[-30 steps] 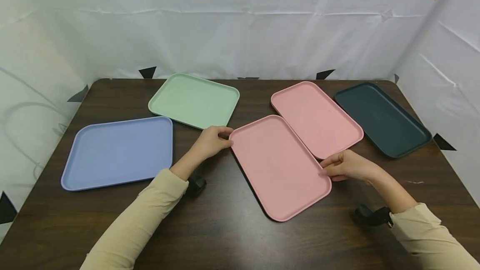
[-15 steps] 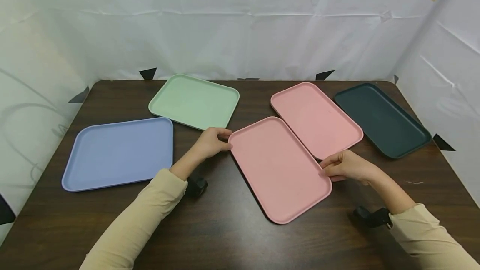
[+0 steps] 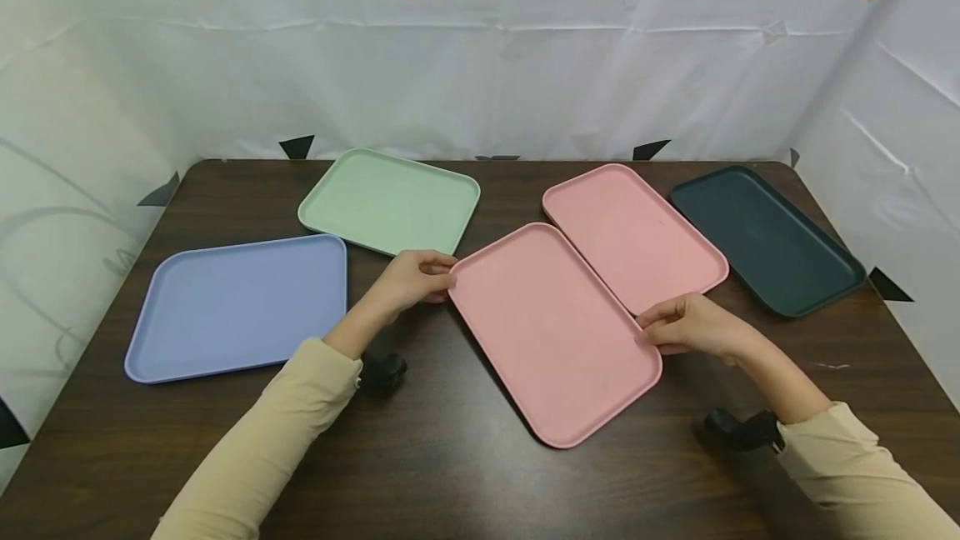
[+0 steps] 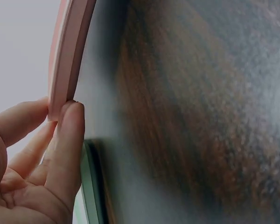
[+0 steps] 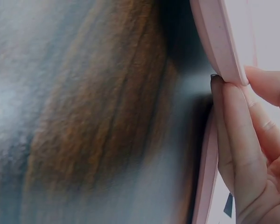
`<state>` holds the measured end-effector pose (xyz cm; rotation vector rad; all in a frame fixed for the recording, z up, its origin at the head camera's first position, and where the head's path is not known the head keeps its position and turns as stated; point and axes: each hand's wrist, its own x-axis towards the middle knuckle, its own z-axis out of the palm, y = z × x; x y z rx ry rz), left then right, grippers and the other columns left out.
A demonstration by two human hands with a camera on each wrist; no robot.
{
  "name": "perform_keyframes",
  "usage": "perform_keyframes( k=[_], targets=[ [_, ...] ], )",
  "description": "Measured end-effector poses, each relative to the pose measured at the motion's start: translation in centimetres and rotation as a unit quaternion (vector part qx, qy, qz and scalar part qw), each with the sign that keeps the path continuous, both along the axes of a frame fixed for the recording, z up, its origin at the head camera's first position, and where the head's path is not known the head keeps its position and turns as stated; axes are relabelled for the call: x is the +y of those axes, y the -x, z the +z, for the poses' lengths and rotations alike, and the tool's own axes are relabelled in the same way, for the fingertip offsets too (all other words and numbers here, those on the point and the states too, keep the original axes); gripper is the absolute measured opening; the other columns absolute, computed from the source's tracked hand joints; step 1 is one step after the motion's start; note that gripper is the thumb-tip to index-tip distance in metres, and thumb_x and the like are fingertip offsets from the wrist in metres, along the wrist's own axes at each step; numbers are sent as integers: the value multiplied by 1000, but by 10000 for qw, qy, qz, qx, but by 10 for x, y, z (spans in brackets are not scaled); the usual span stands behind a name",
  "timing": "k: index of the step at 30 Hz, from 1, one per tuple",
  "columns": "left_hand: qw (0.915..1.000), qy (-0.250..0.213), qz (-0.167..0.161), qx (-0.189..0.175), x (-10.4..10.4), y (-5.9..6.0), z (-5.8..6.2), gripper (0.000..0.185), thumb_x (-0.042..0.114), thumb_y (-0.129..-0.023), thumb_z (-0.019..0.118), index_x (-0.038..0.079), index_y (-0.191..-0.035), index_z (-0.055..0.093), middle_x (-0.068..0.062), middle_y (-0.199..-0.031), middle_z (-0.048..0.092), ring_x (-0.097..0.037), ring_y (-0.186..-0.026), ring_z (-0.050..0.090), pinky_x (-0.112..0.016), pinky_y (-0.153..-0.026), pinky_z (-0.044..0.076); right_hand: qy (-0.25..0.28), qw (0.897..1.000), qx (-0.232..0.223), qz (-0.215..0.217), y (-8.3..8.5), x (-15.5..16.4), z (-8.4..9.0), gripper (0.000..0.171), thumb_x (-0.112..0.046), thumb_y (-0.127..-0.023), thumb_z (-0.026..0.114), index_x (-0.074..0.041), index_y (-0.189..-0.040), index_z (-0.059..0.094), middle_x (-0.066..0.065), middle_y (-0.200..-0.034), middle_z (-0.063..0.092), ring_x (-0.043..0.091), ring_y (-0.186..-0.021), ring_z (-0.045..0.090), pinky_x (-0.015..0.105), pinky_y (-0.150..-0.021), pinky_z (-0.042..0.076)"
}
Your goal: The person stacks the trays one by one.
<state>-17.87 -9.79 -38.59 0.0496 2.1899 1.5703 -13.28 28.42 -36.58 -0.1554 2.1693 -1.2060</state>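
1. Since the earlier frame we see the near pink tray [image 3: 551, 330] with its far corner raised and shifted left; its near corner still rests on the table [image 3: 450, 473].
2. Left hand [image 3: 411, 280] pinches the far-left corner, right hand [image 3: 686, 325] pinches the right edge — both closed on it.
3. Wrist views are blurred, fingertips partly hidden.
4. Around it: second pink tray [image 3: 633, 236], just beside; green tray [image 3: 390, 201]; blue tray [image 3: 236, 305]; dark tray [image 3: 765, 238].

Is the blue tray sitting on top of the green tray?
No, the blue tray lies flat on the table beside the green tray, not on it.
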Motion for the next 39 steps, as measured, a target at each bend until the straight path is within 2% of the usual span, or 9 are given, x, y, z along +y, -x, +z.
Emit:
perform_keyframes(
  k=[5, 8, 11, 15, 21, 29, 34, 39],
  targets=[
    [10000, -32, -6, -78, -6, -2, 2, 40, 5, -93, 57, -4, -132, 53, -26, -127, 59, -14, -92, 65, -32, -85, 59, -71, 9999, 124, 19, 2, -3, 2, 42, -8, -89, 61, 19, -121, 54, 25, -116, 64, 1, -89, 64, 30, -82, 59],
    [9993, -309, 104, -178, -10, -3, 2, 39, 4, -92, 57, -5, -130, 54, -24, -121, 61, -10, -86, 64, -29, -82, 60, -71, 9998, 194, 33, 3, -6, 2, 42, -8, -89, 61, 18, -121, 55, 25, -116, 65, 0, -89, 64, 29, -83, 59],
    [9973, -640, 292, -226, -14, -4, 2, 40, 1, -90, 56, -8, -129, 54, -17, -110, 65, -6, -79, 64, -25, -77, 60, -75, 9996, 271, 38, 3, -8, 2, 42, -9, -89, 60, 17, -121, 55, 22, -114, 66, -2, -88, 63, 28, -83, 59],
    [9938, -903, 601, -240, -18, -5, 1, 41, 0, -88, 56, -10, -128, 54, -4, -96, 66, -3, -74, 63, -21, -72, 59, -40, 9995, 317, -10, 5, -12, 1, 42, -11, -90, 60, 15, -122, 56, 13, -107, 68, -2, -87, 61, 22, -82, 58],
    [9895, -1013, 990, -294, -27, -6, -1, 43, 1, -89, 58, -8, -130, 53, -2, -98, 66, 0, -75, 63, -17, -70, 58, 139, 9994, 283, -117, 10, -16, 1, 45, -17, -93, 60, 12, -127, 52, -3, -104, 67, -2, -89, 60, 21, -83, 57],
    [9823, -1245, 1368, -286, -39, -6, 0, 47, -2, -87, 56, -11, -132, 49, 7, -83, 62, 1, -71, 63, -15, -66, 57, 747, 9963, 101, -415, 13, -20, 3, 52, -18, -97, 54, 13, -137, 38, -10, -105, 61, -1, -93, 62, 21, -84, 57],
    [9750, -1431, 1674, -298, -45, -7, 3, 48, -4, -88, 54, -11, -134, 46, 8, -80, 59, 1, -68, 63, -13, -63, 56, 1275, 9897, -112, -634, 14, -23, 3, 53, -18, -99, 50, 16, -136, 32, -15, -97, 66, 1, -91, 65, 19, -82, 57],
    [9662, -1659, 1944, -345, -45, -8, 5, 48, -6, -88, 52, -11, -135, 43, 6, -78, 57, 1, -67, 62, -12, -61, 56, 1762, 9810, -97, -809, 14, -31, 4, 55, -17, -101, 47, 16, -140, 25, -16, -99, 67, 2, -94, 66, 17, -83, 57]
  ],
)
